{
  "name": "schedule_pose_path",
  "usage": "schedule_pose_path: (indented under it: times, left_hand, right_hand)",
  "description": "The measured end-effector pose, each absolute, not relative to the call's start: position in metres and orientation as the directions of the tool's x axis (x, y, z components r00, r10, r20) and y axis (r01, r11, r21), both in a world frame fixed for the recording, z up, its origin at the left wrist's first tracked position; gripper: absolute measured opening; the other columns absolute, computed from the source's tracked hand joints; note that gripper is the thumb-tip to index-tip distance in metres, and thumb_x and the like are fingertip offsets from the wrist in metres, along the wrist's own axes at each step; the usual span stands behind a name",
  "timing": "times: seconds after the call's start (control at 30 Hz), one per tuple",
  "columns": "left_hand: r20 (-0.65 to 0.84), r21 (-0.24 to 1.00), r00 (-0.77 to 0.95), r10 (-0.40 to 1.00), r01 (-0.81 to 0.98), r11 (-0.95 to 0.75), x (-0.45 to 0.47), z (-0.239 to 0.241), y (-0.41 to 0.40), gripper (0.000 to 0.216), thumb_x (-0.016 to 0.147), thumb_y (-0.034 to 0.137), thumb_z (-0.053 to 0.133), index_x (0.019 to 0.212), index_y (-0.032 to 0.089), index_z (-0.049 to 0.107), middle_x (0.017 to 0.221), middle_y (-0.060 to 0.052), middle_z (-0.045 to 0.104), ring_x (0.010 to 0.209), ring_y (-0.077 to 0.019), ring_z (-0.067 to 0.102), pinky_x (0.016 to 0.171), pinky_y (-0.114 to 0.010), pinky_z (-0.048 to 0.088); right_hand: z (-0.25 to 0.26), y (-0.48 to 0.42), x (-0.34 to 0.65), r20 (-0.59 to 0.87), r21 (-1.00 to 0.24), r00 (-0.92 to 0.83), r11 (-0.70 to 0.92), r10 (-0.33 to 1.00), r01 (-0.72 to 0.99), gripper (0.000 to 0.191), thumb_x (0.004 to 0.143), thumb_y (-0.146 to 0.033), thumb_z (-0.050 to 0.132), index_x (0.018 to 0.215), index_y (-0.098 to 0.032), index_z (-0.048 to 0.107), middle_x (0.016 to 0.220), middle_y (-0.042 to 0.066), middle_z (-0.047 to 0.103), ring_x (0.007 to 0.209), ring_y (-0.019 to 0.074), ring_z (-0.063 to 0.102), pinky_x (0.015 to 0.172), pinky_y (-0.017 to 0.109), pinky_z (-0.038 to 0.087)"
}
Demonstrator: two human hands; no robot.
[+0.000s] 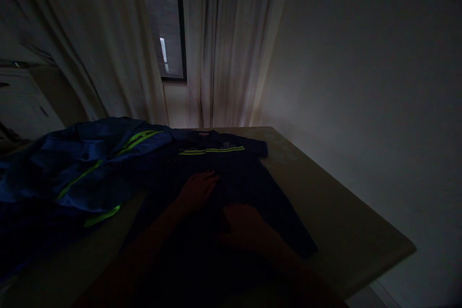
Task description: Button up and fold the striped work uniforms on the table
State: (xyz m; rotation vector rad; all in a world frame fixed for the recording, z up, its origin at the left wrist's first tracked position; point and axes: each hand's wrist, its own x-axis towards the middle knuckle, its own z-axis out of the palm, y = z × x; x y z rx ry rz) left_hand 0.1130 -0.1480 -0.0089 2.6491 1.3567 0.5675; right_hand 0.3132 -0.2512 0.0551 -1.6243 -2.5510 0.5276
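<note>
A dark navy work jacket (234,173) lies spread out on the table, its collar towards the window. Bright yellow-green stripes and a small emblem cross its chest. Over the middle of its front, my left hand (199,189) rests with fingers stretched out flat. My right hand (242,224) is closer to me and to the right, low over the same jacket. Its fingers look curled in, and the dark hides whatever may be between them. The jacket's lower part fades into shadow.
A heap of blue garments (83,159) with yellow-green stripes covers the table's left side. The table (346,236) has a rounded right corner, with a pale wall (361,82) beyond. Curtains (231,48) hang around a window (164,19); a cabinet (29,101) stands far left.
</note>
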Motion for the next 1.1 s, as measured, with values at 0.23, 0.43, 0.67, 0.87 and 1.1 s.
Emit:
schedule_pose_path:
  times: [0.23,0.43,0.67,0.87,1.1]
  left_hand:
    - [0.390,0.139,0.475,0.789,0.816,-0.560,0.115,0.008,-0.166,0.034,0.104,0.026,0.036,0.097,0.018,0.068,0.097,-0.010,0.069,0.095,-0.0238,0.063,0.091,-0.040,0.048]
    - [0.262,0.390,0.635,0.727,0.620,-0.681,0.122,-0.002,-0.223,0.016,0.097,0.031,0.056,0.108,0.026,0.067,0.115,-0.005,0.066,0.105,-0.0217,0.061,0.093,-0.036,0.048]
    - [0.236,0.472,0.665,0.708,0.559,-0.682,0.132,-0.010,-0.237,0.011,0.096,0.019,0.053,0.100,0.023,0.062,0.100,-0.004,0.067,0.094,-0.0194,0.063,0.083,-0.033,0.048]
    - [0.273,0.458,0.667,0.693,0.544,-0.703,0.130,-0.004,-0.239,0.013,0.099,0.022,0.051,0.105,0.024,0.061,0.101,-0.003,0.070,0.092,-0.0188,0.065,0.084,-0.033,0.048]
    - [0.262,0.440,0.667,0.698,0.561,-0.701,0.133,-0.004,-0.241,0.024,0.100,0.022,0.048,0.121,0.026,0.058,0.112,-0.004,0.072,0.097,-0.0203,0.066,0.088,-0.036,0.049]
  right_hand:
    - [0.048,-0.225,0.329,-0.086,-0.339,-0.359,0.312,0.929,0.888,0.020,0.087,-0.030,0.057,0.085,-0.018,0.073,0.088,0.011,0.074,0.079,0.0247,0.068,0.068,0.031,0.044]
    - [0.050,-0.210,0.354,-0.040,-0.606,-0.409,0.304,0.912,0.735,0.020,0.083,-0.020,0.058,0.094,-0.019,0.076,0.092,0.004,0.075,0.084,0.0190,0.067,0.073,0.025,0.044]
    - [0.052,-0.218,0.358,-0.187,-0.746,-0.579,0.269,0.793,0.609,0.018,0.080,-0.029,0.068,0.090,-0.016,0.075,0.080,-0.002,0.071,0.071,0.0148,0.063,0.059,0.020,0.041]
    - [0.057,-0.223,0.350,-0.180,-0.703,-0.574,0.303,0.799,0.643,0.013,0.077,-0.020,0.064,0.082,-0.015,0.074,0.075,-0.002,0.069,0.069,0.0140,0.059,0.058,0.019,0.037]
    - [0.053,-0.222,0.348,-0.207,-0.709,-0.576,0.284,0.791,0.645,0.018,0.083,-0.027,0.060,0.075,-0.015,0.070,0.064,-0.004,0.058,0.058,0.0104,0.050,0.052,0.020,0.033]
